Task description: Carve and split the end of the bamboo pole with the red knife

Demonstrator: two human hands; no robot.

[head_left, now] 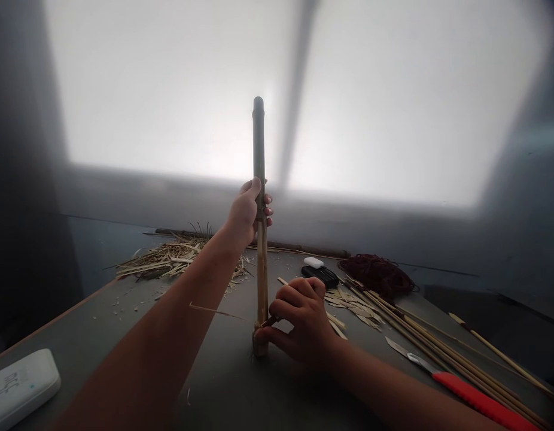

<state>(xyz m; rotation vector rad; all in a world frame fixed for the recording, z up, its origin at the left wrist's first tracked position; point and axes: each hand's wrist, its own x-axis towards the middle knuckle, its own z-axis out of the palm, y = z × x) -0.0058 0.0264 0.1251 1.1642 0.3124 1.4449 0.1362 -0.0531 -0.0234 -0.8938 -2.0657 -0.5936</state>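
An upright bamboo pole (pixel 262 269) stands with its lower end on the table, dark green above and pale where its side is cut away. My left hand (pixel 247 206) is wrapped round it a little above its middle. Down at the bottom joint, my right hand (pixel 301 311) is closed in a pinch against the pole, with a small dark piece between thumb and forefinger that I cannot make out. From that spot a thin bamboo sliver (pixel 218 311) sticks out to the left. Pale strips (pixel 337 326) show just behind my right hand.
A red utility knife (pixel 465 389), blade out, lies at right beside long thin bamboo sticks (pixel 438 344). Behind are dark red cord (pixel 378 274), a black case (pixel 319 275) and a white case (pixel 313 262). Shavings (pixel 169 260) are heaped back left; a white device (pixel 26 380) lies front left.
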